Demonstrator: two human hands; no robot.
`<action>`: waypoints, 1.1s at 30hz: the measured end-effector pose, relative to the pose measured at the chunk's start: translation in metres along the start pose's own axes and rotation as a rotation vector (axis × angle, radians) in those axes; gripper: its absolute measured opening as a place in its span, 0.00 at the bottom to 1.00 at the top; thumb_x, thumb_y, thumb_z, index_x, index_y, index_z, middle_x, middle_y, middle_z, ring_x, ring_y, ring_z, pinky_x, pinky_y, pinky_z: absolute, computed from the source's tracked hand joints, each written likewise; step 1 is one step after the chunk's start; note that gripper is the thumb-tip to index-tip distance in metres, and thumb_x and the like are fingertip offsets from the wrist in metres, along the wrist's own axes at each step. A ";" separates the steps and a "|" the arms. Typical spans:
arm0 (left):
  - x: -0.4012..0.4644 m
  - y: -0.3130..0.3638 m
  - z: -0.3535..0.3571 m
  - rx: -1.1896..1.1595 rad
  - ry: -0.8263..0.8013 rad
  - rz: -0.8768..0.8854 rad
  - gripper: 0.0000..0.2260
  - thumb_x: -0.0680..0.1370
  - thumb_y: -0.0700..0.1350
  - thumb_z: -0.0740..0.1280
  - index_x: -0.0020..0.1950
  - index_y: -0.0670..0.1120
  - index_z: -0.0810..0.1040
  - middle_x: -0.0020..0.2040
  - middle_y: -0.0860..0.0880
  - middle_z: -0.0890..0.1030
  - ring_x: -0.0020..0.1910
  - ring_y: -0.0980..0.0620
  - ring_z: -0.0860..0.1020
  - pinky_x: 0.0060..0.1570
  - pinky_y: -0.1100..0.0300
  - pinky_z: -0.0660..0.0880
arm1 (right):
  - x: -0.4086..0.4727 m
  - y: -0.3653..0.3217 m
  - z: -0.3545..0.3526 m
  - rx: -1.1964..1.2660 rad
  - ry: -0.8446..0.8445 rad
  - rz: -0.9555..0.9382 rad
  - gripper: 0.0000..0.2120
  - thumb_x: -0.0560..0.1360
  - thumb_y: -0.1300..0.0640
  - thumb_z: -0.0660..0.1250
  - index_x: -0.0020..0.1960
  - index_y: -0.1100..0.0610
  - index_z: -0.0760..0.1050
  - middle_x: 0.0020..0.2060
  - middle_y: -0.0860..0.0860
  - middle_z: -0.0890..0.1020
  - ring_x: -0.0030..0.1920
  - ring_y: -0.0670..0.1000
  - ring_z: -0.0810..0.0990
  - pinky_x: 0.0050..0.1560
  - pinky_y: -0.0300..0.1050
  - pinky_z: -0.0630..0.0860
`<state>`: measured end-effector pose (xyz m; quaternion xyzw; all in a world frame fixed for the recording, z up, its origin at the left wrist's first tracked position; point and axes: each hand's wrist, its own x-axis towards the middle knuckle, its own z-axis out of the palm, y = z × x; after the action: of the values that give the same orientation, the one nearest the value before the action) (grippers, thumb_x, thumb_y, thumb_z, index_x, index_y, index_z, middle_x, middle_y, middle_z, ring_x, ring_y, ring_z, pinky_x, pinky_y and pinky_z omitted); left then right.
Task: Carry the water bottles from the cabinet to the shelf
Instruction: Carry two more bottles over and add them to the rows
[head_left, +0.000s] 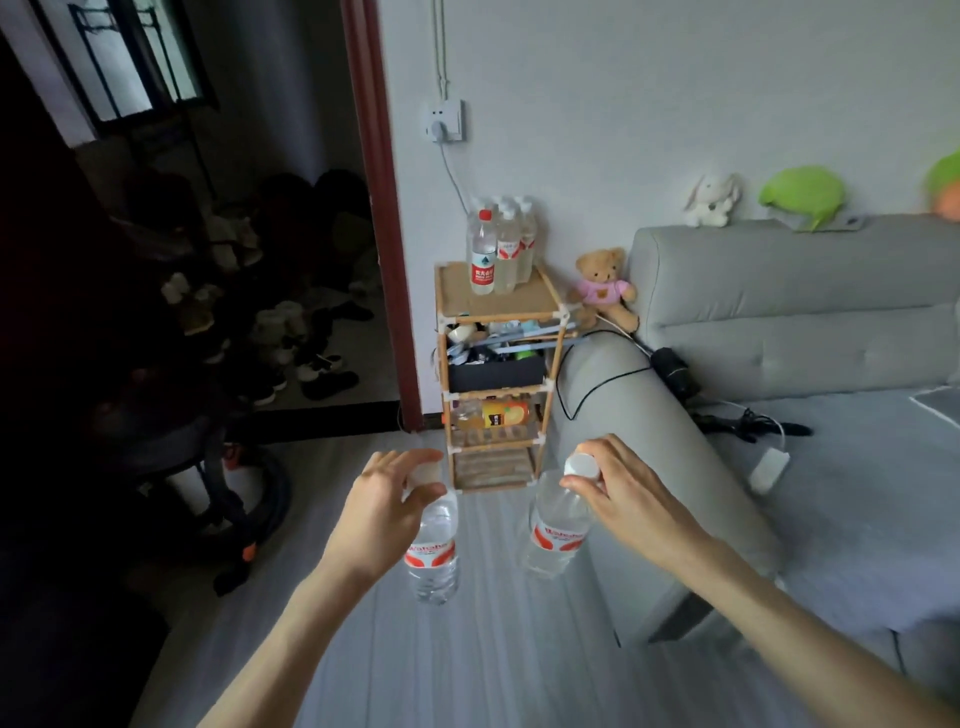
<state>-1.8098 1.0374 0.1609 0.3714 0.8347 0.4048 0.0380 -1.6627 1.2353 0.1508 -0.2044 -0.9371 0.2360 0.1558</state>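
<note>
Left hand (387, 512): fingers curled over the cap and neck of a water bottle (432, 551), gripping it from above; the bottle hangs below the hand, clear of the floor (467, 649). Right hand (618, 493): fingertips pinched round the neck of a second water bottle (556, 530) just under its white cap, bottle hanging with its base tilted toward the left.

Both bottles: clear plastic, full, white cap, red-and-white label band round the middle. They are held apart from each other, with open floor between them.

Ahead, against the wall: a narrow wooden shelf (498, 312), several tiers. On its top tier stands a group of bottles (501, 247), packed toward the back right; one at the front has a red cap. The front and left of the top tier are bare. Lower tiers hold clutter and an orange drink bottle lying on its side.

Edges: sofa (779, 322) armrest just beside the shelf on the right; door frame (384, 218) just to its left. A teddy bear (605, 286) sits on the armrest near the shelf's top corner. Floor from hands to shelf is open.
</note>
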 end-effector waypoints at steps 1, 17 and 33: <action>0.023 -0.002 0.003 -0.002 -0.006 0.010 0.13 0.74 0.40 0.68 0.58 0.46 0.77 0.46 0.55 0.71 0.49 0.53 0.71 0.49 0.63 0.67 | 0.020 0.006 -0.001 0.006 0.010 0.015 0.14 0.75 0.51 0.64 0.56 0.58 0.70 0.51 0.51 0.72 0.46 0.49 0.71 0.49 0.39 0.67; 0.331 -0.017 0.096 -0.008 -0.009 -0.026 0.14 0.72 0.40 0.69 0.58 0.48 0.78 0.43 0.57 0.73 0.42 0.57 0.72 0.41 0.75 0.66 | 0.315 0.155 -0.025 -0.015 -0.001 -0.009 0.17 0.73 0.53 0.67 0.56 0.63 0.71 0.51 0.55 0.75 0.52 0.53 0.73 0.54 0.42 0.67; 0.577 -0.047 0.133 0.009 0.053 -0.014 0.14 0.73 0.40 0.68 0.58 0.48 0.77 0.41 0.60 0.71 0.42 0.56 0.72 0.46 0.64 0.66 | 0.569 0.230 -0.031 -0.060 0.084 -0.017 0.13 0.75 0.49 0.62 0.54 0.57 0.72 0.50 0.49 0.74 0.50 0.48 0.72 0.47 0.36 0.61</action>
<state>-2.2059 1.4805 0.1759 0.3548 0.8398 0.4106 0.0170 -2.0728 1.6924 0.1717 -0.2107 -0.9382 0.1975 0.1908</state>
